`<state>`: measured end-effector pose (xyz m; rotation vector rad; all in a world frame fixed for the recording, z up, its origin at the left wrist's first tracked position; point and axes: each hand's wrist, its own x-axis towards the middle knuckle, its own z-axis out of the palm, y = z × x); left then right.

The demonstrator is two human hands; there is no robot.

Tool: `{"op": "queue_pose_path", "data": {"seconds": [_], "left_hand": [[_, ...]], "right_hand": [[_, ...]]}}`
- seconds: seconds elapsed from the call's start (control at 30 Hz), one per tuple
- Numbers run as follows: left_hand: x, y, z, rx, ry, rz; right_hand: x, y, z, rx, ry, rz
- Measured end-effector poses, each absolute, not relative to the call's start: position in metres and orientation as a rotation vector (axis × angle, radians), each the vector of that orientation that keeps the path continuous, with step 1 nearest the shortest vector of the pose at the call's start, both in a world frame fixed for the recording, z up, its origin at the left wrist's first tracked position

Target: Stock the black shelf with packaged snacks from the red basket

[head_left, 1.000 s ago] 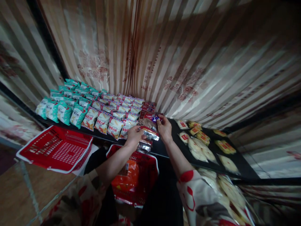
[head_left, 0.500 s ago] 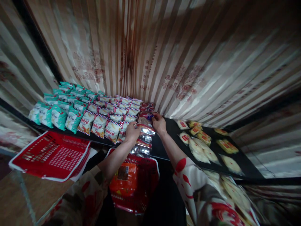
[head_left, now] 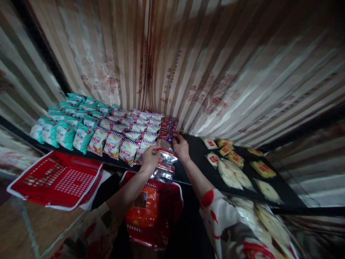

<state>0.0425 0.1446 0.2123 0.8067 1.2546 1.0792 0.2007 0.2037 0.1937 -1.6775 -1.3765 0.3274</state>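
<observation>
A dark red and silver snack packet [head_left: 166, 144] lies over a column of similar packets on the black shelf [head_left: 185, 169]. My left hand [head_left: 150, 158] grips its left edge with closed fingers. On the opposite side, my right hand [head_left: 181, 146] pinches the packet near its purple mark. Silver ends of more packets [head_left: 164, 172] show below it, and red ones [head_left: 169, 124] lie behind. Just left of my left hand stand rows of white snack bags [head_left: 128, 151] with striped edges. Teal snack bags [head_left: 65, 133] fill the shelf's left end.
Under the shelf's front edge, a red basket [head_left: 176, 201] holds an orange packet [head_left: 145, 208]. Another red basket [head_left: 72, 180] sits to the left. Flat pale packs [head_left: 231, 174] and yellow packs [head_left: 262, 169] lie on the right. A striped curtain [head_left: 172, 64] hangs behind.
Both hands have moved slightly down toward the shelf's front with the packet, uncovering more of the red packets behind. The view has shifted a little.
</observation>
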Motion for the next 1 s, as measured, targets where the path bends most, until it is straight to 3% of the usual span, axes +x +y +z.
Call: {"op": "queue_pose_path", "data": {"seconds": [0.63, 0.8, 1.0], "left_hand": [[0.037, 0.126, 0.207, 0.952, 1.247, 1.077], [0.043, 0.132, 0.211, 1.047, 1.164, 1.199], [0.052, 0.137, 0.222, 1.185, 1.201, 1.168]], "right_hand": [[0.193, 0.179, 0.2, -1.527, -1.26, 0.333], [0.191, 0.173, 0.217, -1.188, -0.961, 0.686], [0.193, 0.17, 0.22, -1.1, -0.781, 1.133]]}}
